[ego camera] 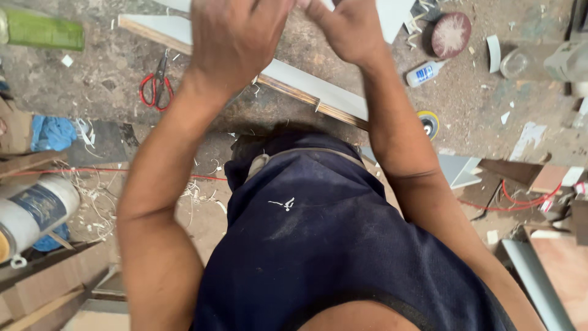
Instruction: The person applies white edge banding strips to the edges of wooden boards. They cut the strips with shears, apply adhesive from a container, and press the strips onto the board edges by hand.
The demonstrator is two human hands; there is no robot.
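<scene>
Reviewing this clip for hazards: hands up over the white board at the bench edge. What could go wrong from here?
1. The white board lies slanted, one end reaching the bench edge; a hard press from the left hand or right hand might tip or slide it.
2. The red scissors lie loose near the left forearm; a sweep could knock them off.
3. The glue bottle lies on its side and may leak.

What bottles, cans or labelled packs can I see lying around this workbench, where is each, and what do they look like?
Glue bottle: upper right on the bench, lying down, small, white with a blue label.
Can: left edge, on its side, white cylinder with a dark blue label.
Green bottle: top left corner, lying flat, green cylinder.
Tape roll: right of the board, round, yellow and grey.
</scene>
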